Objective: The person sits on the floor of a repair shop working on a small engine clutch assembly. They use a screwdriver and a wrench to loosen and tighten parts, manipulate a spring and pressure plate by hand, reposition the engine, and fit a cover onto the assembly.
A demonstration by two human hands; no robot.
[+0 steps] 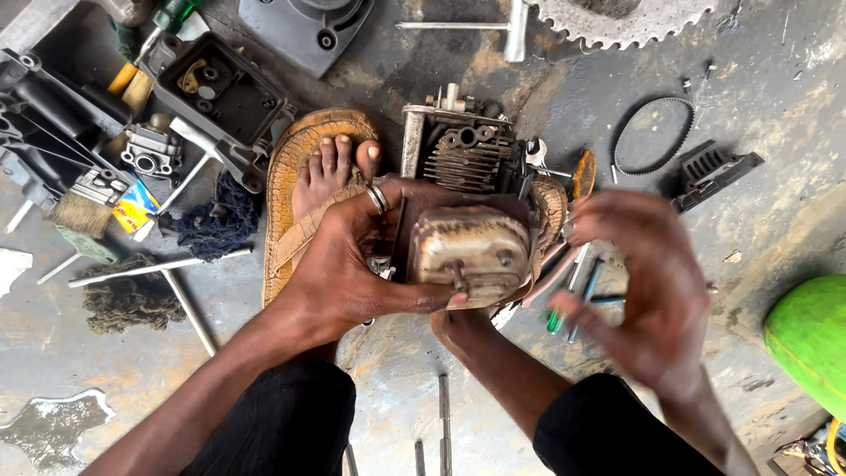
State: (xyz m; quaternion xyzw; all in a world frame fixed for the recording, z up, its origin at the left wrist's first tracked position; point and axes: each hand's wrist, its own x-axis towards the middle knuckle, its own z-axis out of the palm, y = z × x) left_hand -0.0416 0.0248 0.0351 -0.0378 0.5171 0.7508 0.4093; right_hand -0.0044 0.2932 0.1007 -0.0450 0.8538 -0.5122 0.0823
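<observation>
My left hand (348, 264), a ring on one finger, grips the side of a rusty, tan metal box (471, 251), with the thumb under its lower edge. The box sits against a small engine with a finned cylinder (465, 157), which rests on the concrete floor between my sandalled feet (322, 172). My right hand (648, 291) hovers just right of the box. It is blurred, its fingers are spread, and it holds nothing.
Scattered parts lie around: a black plastic housing (220, 88), a carburettor (150, 154), a brush (84, 214), a T-handled wrench (167, 269), a toothed sprocket (626, 19), a rubber belt (654, 135), a black vented cover (716, 170), green-handled screwdrivers (564, 313) and a green rounded object (811, 339).
</observation>
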